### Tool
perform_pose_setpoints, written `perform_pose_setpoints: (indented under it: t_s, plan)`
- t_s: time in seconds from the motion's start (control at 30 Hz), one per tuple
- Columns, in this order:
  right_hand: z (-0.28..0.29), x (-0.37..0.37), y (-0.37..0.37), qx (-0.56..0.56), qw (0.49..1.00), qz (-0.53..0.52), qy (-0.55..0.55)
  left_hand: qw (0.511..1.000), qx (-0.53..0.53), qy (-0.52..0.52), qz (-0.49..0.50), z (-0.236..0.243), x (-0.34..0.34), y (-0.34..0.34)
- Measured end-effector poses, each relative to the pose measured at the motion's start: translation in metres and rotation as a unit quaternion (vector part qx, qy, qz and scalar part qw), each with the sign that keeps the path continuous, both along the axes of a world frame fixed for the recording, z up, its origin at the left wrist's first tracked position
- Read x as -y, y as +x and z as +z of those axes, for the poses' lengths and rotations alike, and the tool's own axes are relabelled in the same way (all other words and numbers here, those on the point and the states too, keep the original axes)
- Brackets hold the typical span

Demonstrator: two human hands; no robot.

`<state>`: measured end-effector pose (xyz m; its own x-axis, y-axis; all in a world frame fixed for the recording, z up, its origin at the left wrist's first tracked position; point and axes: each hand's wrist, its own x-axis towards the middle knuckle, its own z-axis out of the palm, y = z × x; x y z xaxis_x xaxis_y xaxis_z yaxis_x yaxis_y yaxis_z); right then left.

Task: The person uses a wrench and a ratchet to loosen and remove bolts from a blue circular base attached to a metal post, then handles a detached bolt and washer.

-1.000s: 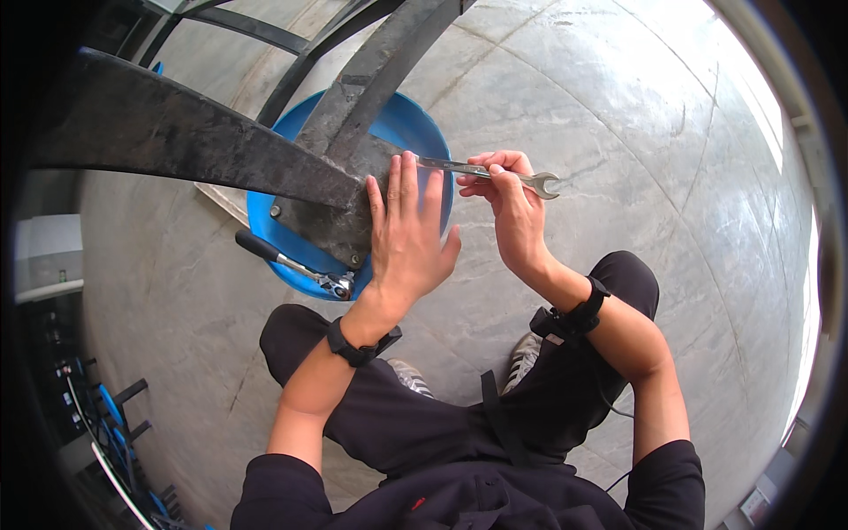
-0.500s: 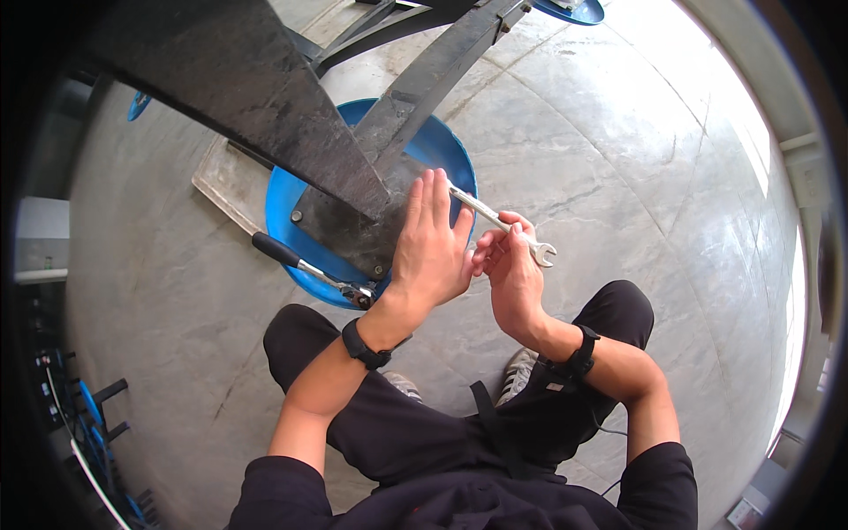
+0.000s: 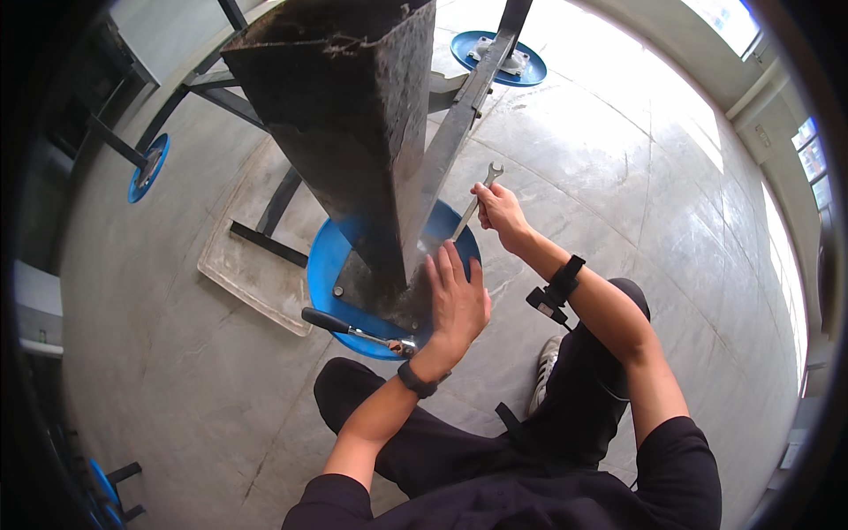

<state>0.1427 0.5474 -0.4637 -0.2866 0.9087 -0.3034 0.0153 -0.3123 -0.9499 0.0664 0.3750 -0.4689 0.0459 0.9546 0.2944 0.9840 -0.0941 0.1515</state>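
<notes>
Mid-frame, our right grip [image 3: 502, 215] holds an open-end wrench [image 3: 465, 221], our left grip [image 3: 458, 302] open; bolts [image 3: 338, 291] are in, tightness unclear.

Bare hands. Back from left fingers [image 3: 455, 262], at wrist: black band [image 3: 417, 380] with a dark chunky piece. Back from right fingers [image 3: 484, 196], at wrist: wide black strap [image 3: 565, 281], boxy black module [image 3: 541, 301] at its inner side, small pale label [image 3: 546, 309], thin dark cable [image 3: 566, 326]. Farther back from fingers, past elbows: black short sleeves [image 3: 678, 468], black top [image 3: 530, 508]. Black trousers [image 3: 442, 450], dark lap strap [image 3: 509, 419]. Below right fingers: white shoe [image 3: 544, 374], dark stripes.
</notes>
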Motion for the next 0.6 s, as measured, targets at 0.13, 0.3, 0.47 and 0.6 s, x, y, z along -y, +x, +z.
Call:
perform_pose_setpoints:
  t_s: [0.13, 0.3, 0.47, 0.6]
  plan:
    - [0.013, -0.012, 0.005, 0.060, 0.994, 0.089, 0.023, 1.000, 0.004, 0.004, -0.002, -0.007, -0.005, -0.002]
    - [0.002, -0.010, -0.029, 0.035, 0.961, 0.051, 0.268, 0.999, 0.025, 0.024, 0.009, 0.000, -0.007, -0.010]
    - [-0.004, -0.003, -0.021, -0.086, 0.971, 0.089, 0.203, 0.998, 0.062, -0.015, 0.025, 0.001, -0.006, -0.015]
    - [-0.021, 0.006, 0.005, -0.232, 0.959, 0.084, 0.136, 0.999, 0.042, -0.017, 0.016, -0.003, 0.001, -0.017]
